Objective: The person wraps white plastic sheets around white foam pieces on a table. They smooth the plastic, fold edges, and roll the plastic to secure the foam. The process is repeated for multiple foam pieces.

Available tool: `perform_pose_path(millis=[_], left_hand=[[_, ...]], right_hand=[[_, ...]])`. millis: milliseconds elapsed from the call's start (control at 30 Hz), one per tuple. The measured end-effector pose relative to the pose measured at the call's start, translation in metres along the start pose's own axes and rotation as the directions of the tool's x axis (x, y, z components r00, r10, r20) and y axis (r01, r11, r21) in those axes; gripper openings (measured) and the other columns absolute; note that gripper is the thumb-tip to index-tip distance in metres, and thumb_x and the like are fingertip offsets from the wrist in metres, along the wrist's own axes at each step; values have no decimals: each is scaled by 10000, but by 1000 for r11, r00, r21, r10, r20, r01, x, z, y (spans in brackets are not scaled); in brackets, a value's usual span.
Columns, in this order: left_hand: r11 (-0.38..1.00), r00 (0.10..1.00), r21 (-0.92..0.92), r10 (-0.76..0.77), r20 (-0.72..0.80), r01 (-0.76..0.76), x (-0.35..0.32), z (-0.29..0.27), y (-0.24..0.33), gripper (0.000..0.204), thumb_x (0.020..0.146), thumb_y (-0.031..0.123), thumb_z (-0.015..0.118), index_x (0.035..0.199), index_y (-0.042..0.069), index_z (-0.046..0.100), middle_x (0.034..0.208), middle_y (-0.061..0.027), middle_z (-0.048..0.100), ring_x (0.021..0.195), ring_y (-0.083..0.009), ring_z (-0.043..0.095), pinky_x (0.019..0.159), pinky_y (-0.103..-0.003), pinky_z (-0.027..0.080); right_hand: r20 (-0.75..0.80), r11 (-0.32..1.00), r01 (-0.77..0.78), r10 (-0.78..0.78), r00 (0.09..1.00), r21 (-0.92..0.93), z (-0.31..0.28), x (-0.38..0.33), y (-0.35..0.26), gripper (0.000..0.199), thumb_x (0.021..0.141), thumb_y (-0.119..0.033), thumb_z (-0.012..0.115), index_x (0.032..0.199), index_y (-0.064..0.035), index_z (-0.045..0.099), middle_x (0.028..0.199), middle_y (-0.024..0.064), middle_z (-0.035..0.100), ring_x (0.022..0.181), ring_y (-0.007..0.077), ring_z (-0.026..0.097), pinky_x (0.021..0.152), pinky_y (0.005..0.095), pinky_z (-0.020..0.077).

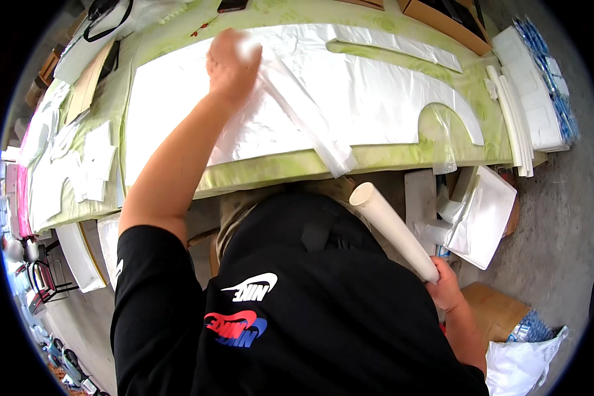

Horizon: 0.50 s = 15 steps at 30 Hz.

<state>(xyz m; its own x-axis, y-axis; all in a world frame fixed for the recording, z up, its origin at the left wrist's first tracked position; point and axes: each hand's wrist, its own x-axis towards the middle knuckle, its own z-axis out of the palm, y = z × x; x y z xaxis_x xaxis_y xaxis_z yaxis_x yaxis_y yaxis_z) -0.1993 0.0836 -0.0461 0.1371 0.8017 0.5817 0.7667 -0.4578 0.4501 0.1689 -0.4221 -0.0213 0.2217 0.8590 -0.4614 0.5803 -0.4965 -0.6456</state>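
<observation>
My left hand is closed over the table, its fingers partly blurred, on one end of a bunched strip of translucent plastic film. From there the film slants down to the right, and its other end hangs over the table's near edge. Beneath it a large white plastic sheet lies flat, with a long slot at the far side and a rounded cutout at the right. Low on my right side, my right hand grips the lower end of a long off-white tube, which points up toward the table edge.
A green patterned cloth covers the table. White rolls lie at its right end, beside stacked white boxes. An open cardboard box stands at the far right. On the floor are a carton and a white bag.
</observation>
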Motion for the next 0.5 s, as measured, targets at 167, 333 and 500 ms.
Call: perform_pose_path(millis=[167,333,500], left_hand=[[855,680,-262,516,521,-448,-79,-36,57,931,892,667,633,1574,94,361,1620,-223,315,1536,-403,218,1280,-528,116],[792,345,-297,524,779,-534,-90,-67,78,935,880,607,658,1589,90,336,1633,-151,343,1563,-339,201,1291,-490,108],[728,389,-401,654,649,-556,-102,-57,67,769,911,364,681,1576,124,378,1650,-70,340,1561,-313,222,1285,-501,152]], right_hand=[[-119,977,204,-209,971,-55,-7,54,-47,521,744,-74,750,1241,-35,601,1130,159,640,1069,336,634,959,397,504],[-94,849,430,-476,874,-306,-25,150,-133,537,806,-243,786,1275,-55,606,1186,169,658,1116,376,620,956,434,500],[-14,655,506,-619,785,-562,-24,226,-193,516,865,-334,748,1289,-76,609,1106,155,659,1067,379,610,945,471,483]])
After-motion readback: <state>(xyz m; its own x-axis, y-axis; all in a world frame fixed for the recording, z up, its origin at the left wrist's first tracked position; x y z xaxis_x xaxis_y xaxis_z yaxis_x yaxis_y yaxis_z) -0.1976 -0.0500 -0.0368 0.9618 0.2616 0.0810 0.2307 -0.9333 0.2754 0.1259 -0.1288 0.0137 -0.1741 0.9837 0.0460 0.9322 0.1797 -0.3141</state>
